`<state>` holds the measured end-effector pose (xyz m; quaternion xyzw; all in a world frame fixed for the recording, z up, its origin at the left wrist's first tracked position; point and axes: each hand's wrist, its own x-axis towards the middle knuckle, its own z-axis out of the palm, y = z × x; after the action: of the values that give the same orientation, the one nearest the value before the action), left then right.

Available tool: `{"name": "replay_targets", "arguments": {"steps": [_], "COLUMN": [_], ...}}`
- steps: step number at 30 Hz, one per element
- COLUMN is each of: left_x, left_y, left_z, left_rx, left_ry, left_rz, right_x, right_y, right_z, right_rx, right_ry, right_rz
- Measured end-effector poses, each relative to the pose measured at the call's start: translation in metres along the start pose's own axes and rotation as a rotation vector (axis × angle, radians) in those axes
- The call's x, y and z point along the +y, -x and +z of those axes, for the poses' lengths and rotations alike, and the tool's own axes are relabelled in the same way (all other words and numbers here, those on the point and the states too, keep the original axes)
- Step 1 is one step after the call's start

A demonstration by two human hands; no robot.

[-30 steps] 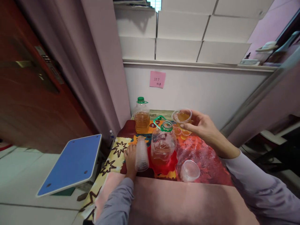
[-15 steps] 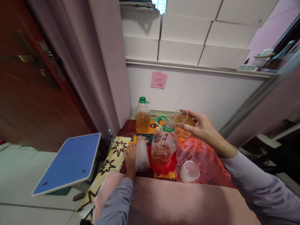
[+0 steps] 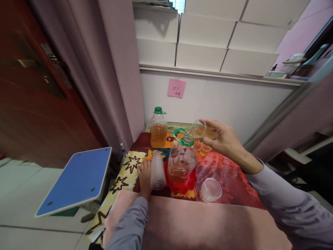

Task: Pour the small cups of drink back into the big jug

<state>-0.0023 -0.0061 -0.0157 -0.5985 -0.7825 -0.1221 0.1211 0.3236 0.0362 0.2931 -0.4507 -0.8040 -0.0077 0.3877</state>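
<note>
My right hand (image 3: 225, 138) is closed around a clear plastic cup (image 3: 199, 130) with amber liquid in it. The cup is tipped to the left, its rim at the mouth of an uncapped plastic jug (image 3: 182, 161). That jug has a green neck and a raised green handle, holds amber liquid in its lower part, and stands on a red scalloped tray (image 3: 183, 187). My left hand (image 3: 145, 175) lies on the table with its fingers stretched out, beside a stack of clear plastic cups (image 3: 157, 172) lying on its side. Whether it touches the stack I cannot tell.
A capped jug (image 3: 158, 133) of amber liquid stands at the back left. Behind the open jug are small cups (image 3: 205, 149) of orange liquid. Clear cups or lids (image 3: 211, 190) rest on the right side, near crumpled clear plastic. A blue stool (image 3: 78, 178) stands left of the table.
My right hand has tipped the cup slightly further, and the liquid in it looks lower. My left hand stays in place.
</note>
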Motion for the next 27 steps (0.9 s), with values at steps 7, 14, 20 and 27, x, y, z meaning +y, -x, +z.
{"name": "replay_targets", "arguments": {"steps": [7, 14, 20, 27], "left_x": [-0.001, 0.000, -0.002, -0.002], "left_y": [-0.001, 0.000, 0.001, -0.002], "left_z": [0.000, 0.001, 0.003, 0.002], "left_rx": [-0.006, 0.005, 0.005, 0.002], "left_ry": [0.000, 0.004, 0.014, 0.033], "left_rz": [0.010, 0.010, 0.023, 0.013], "right_x": [-0.005, -0.009, -0.012, -0.015], "right_y": [-0.004, -0.007, -0.008, -0.009], "right_z": [-0.004, -0.005, -0.003, -0.001], "right_rx": [-0.010, -0.006, -0.007, -0.012], "right_ry": [0.057, 0.077, 0.098, 0.109], "right_rz": [-0.032, -0.111, -0.153, -0.197]}}
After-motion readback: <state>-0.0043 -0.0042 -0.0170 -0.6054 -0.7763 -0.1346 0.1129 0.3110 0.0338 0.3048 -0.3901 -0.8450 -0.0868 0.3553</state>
